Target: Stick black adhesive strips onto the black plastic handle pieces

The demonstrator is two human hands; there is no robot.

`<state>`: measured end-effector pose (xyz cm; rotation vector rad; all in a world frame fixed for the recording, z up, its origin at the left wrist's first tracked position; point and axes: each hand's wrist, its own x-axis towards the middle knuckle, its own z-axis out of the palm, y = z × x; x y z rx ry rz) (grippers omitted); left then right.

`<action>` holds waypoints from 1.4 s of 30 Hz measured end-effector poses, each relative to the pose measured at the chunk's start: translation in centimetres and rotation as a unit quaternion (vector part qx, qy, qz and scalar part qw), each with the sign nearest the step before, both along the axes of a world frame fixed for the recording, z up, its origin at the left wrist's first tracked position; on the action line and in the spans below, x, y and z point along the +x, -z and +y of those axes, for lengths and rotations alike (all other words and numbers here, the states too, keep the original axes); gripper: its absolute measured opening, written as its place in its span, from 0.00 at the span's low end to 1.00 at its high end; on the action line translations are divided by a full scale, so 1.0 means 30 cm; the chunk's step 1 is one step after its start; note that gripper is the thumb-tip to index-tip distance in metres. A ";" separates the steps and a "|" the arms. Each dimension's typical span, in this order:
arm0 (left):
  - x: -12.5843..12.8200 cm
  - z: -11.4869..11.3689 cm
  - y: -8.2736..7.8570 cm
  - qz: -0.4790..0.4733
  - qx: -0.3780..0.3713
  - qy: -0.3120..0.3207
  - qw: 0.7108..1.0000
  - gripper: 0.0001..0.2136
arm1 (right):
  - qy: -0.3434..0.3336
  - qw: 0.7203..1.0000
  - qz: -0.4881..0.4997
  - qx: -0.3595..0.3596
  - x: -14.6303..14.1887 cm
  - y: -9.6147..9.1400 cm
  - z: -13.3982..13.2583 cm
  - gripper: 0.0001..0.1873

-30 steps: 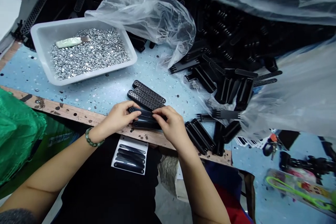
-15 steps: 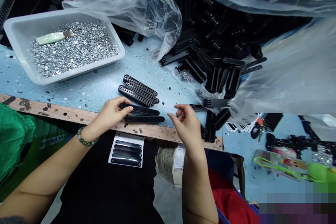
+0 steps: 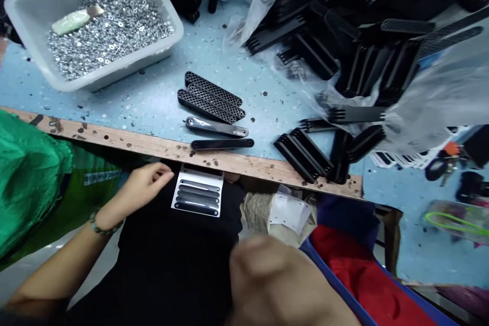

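Observation:
My left hand (image 3: 151,182) is off the table, just left of a white sheet (image 3: 184,205) with dark glossy strip stickers (image 3: 198,198) on my lap. Its fingers are loosely bent, thumb and forefinger apart, with nothing visible in them. Close to the camera, my right hand (image 3: 267,275) is smeared by motion over my lap; its fingers cannot be made out. Near the table edge lie a glossy-topped strip (image 3: 217,126) and a black plastic strip (image 3: 223,144). Behind them are a few black strips (image 3: 214,97) with lattice faces upward.
A white tub (image 3: 133,69) of small metal nuts or washers, with a green-handled tool (image 3: 72,21), stands at the left. Stacked black slotted parts (image 3: 303,155) and plastic bags (image 3: 451,86) fill the right. A wooden edge (image 3: 153,143) borders the table; red cloth (image 3: 351,260) hangs below.
My left hand has left the strip by the table edge and dropped beside the sheet. My right hand has come down and closer to the camera. The view has shifted.

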<state>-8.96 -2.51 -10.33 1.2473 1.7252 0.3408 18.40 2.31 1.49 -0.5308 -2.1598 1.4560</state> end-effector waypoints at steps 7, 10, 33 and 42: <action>0.132 0.021 0.274 -0.074 -0.037 -0.078 0.994 0.23 | 0.171 0.939 -0.296 0.050 -0.069 0.615 -0.043 0.13; 0.156 0.065 0.286 -0.081 -0.007 -0.068 0.994 0.17 | 0.205 0.925 -0.312 0.066 -0.067 0.707 -0.059 0.15; 0.127 0.005 0.216 -0.013 0.034 -0.038 0.999 0.21 | 0.310 0.918 -0.208 0.136 -0.165 0.759 -0.113 0.18; 0.177 0.041 0.180 0.061 0.038 0.048 0.996 0.19 | 0.382 0.902 -0.178 0.097 -0.054 0.787 -0.188 0.15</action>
